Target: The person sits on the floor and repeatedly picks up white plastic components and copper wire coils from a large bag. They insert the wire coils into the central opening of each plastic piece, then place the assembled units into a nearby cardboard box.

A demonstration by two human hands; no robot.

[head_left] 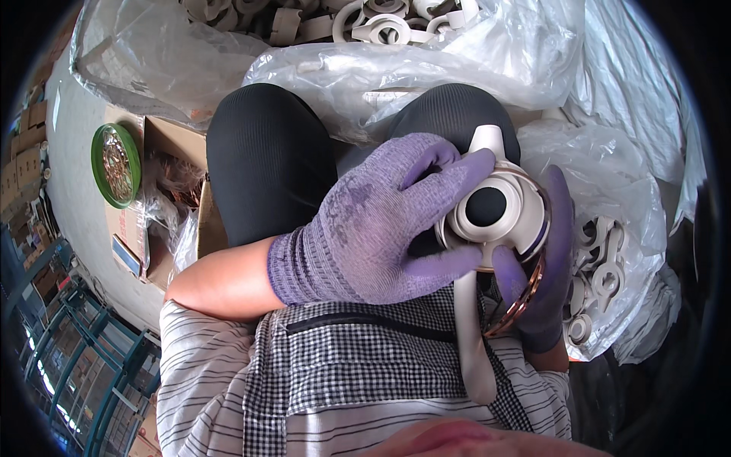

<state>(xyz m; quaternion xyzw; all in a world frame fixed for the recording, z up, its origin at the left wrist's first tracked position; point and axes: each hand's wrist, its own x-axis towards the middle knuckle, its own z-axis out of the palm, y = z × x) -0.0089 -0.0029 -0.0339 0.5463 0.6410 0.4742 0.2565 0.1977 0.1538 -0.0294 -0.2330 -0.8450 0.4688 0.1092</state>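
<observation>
Both of my hands wear purple knit gloves and hold one off-white plastic ring-shaped part [508,202] above my lap. It has a round central opening, a short tab at the top and a long flat handle [474,343] hanging down. My left hand [381,221] pinches its left side, index finger on the upper rim and thumb at the lower edge. My right hand [552,266] wraps its right side, the palm mostly hidden behind it. Several thin copper-coloured rings [518,311] hang from the right hand, below the part. A copper-coloured edge shows around the part's rim.
Beyond my knees lies a clear plastic bag [327,72] of similar off-white parts [388,30]. Another bag [609,171] with such parts [607,280] stands at right. At left are an open cardboard box [175,141], a green bowl [99,164] of copper-coloured rings and a flat phone-like device [127,255].
</observation>
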